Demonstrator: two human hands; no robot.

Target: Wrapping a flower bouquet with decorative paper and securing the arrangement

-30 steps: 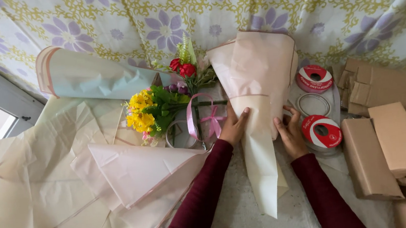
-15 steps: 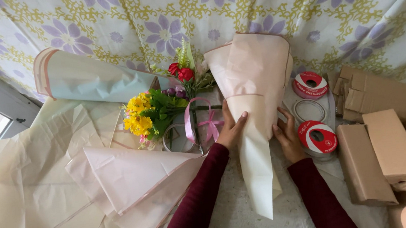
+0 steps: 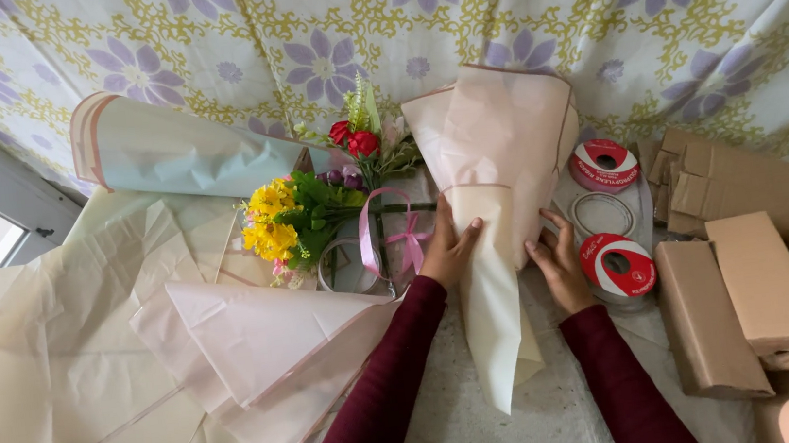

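A cone of pale pink wrapping paper lies on the table, wide mouth toward the wall, point toward me. My left hand presses flat on its left edge at the narrow waist. On the cone's right edge rests my right hand, fingers spread. Both arms wear dark red sleeves. Left of the cone lie yellow flowers and a red rose sprig with a pink ribbon.
Loose pink and cream paper sheets cover the table's left half. A rolled sheet lies at the back. Red ribbon spools sit right of the cone. Brown wrapped boxes crowd the right side. A floral cloth hangs behind.
Both hands have stayed on the paper cone; the left hand has slid slightly up its edge. The camera has shifted a little.
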